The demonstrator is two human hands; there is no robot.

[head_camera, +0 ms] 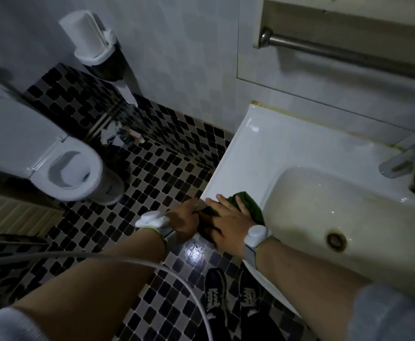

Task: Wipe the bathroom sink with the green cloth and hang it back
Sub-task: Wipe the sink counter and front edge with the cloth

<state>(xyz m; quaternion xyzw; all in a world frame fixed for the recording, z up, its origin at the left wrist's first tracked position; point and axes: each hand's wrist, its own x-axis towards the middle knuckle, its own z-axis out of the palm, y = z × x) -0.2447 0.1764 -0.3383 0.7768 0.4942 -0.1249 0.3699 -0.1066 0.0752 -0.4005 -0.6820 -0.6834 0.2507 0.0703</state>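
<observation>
A dim bathroom is shown from above, its floor laid in dark and pale mosaic tiles and its walls in pale tile. In the head view, the only one given, a white toilet is seen at the left of the frame, a wall-mounted brush holder at the upper left, and a metal towel rail at the upper right. The white bathroom sink fills the right half, with its basin and drain at the lower right and a chrome faucet at the right edge. The green cloth is found at the centre of the frame, on the sink's front left corner and draped over its edge. The right hand is laid flat on the cloth with fingers spread, pressing it to the rim. The left hand is placed just beside it at the corner, its fingers closed on the hanging part of the cloth. A white hose is seen crossing the lower left. The wiping is judged to be under way at the rim; whether the basin and the faucet area have been wiped cannot be told, and the cloth is not yet hung back.
</observation>
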